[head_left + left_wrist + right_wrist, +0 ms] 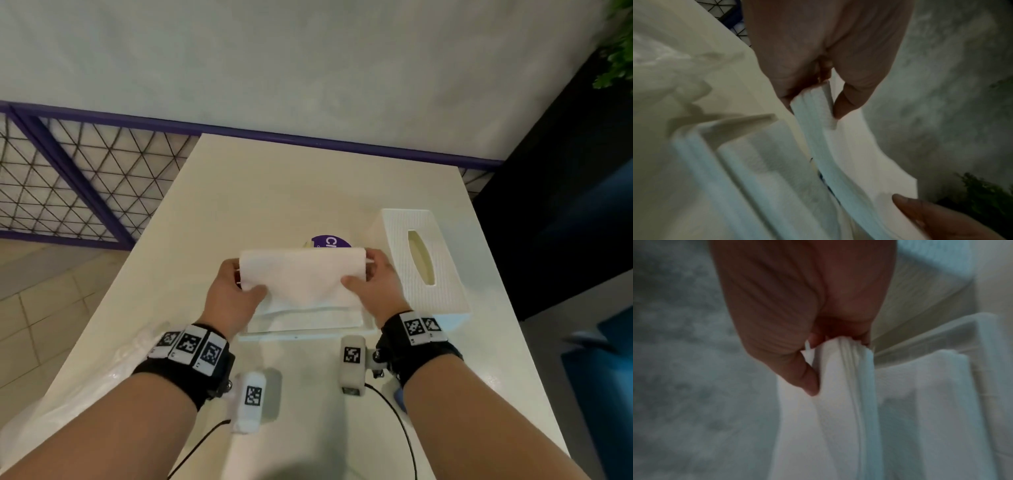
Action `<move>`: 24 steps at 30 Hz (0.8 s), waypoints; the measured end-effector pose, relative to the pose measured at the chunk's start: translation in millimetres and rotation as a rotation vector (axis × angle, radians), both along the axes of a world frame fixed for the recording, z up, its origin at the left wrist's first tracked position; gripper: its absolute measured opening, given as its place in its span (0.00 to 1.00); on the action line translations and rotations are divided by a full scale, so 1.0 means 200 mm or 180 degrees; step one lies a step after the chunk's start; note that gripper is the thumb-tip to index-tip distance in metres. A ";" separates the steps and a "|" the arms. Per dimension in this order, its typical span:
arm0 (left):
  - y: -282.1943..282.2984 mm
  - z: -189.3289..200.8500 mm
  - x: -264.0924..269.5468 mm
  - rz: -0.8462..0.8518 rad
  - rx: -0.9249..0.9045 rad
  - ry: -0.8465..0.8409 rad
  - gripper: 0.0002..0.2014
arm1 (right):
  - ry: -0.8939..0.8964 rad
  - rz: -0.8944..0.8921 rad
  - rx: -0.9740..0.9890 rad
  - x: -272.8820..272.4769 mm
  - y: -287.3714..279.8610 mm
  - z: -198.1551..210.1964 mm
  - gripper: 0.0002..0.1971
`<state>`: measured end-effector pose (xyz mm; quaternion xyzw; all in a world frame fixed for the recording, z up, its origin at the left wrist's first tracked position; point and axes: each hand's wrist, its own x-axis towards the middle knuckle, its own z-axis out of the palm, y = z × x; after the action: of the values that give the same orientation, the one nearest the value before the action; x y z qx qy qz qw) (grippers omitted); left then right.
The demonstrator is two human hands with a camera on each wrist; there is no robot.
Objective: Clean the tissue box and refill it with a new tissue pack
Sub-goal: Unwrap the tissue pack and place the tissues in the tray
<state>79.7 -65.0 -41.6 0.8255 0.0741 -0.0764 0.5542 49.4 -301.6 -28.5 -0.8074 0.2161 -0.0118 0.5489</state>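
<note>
- While both hands hold it above the table (239,192), the tissue stack (301,274) hangs folded between them, its middle sagging toward a shallow white tray (301,334) that lies flat just in front of the wrists.
- The left hand (230,291) pinches the stack's left end, thumb on the near face and fingers curled behind; the left wrist view shows the thumb tip (844,105) pressed against the layered edge of the tissue stack (849,162).
- The right hand (375,284) pinches the right end the same way (the right wrist view, though blurred, shows the thumb (807,382) clamped on the tissues (838,418)).
- More white tissue lies in the tray under the held stack.
- The white tissue box cover (424,263) stands on the table just right of the right hand, its oval slot facing up.
- A purple round sticker (330,241) on the table shows partly behind the stack.
- Crumpled clear plastic wrap (102,377) lies at the table's left edge, beside the left forearm.
</note>
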 end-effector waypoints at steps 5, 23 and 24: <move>0.04 -0.02 0.04 0.0076 0.0121 0.0389 0.32 | 0.0329 -0.0040 0.0170 0.03 -0.02 0.04 0.31; 0.18 0.06 -0.05 -0.0199 0.1115 -0.0755 0.22 | 0.0186 0.0584 -0.1688 -0.03 0.24 0.03 0.22; 0.25 0.07 -0.08 -0.0223 0.1242 -0.0762 0.24 | 0.0047 0.0759 -0.1603 -0.03 0.31 0.04 0.19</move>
<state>63.4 -15.7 -26.8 0.9223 -0.0075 0.0187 0.3860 44.3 -239.2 -20.8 -0.9382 0.1137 0.0054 0.3269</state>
